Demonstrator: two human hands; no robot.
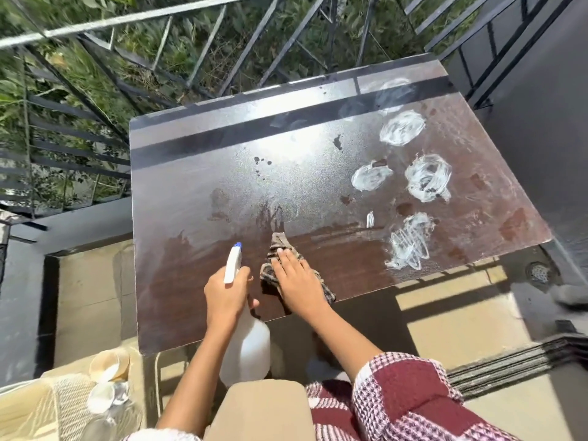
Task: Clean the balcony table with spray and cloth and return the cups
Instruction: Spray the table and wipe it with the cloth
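Note:
A dark brown balcony table (197, 192) carries several white smear marks on its right half and dark spots near the middle. My left hand (227, 296) grips the neck of a white spray bottle (245, 348) with a blue-tipped nozzle, held over the table's near edge. My right hand (297, 283) presses flat on a brown patterned cloth (280, 249) lying on the table near the front edge. The strip of table around the cloth looks darker and wet. Two cups (108, 381) sit on a cream-coloured fabric surface at the lower left, off the table.
A black metal railing (95, 90) runs along the far and left sides, with green plants behind it. A dark wall (541, 122) stands to the right. A floor drain (539, 272) and a dark doormat (515, 364) lie on the tiled floor at the right.

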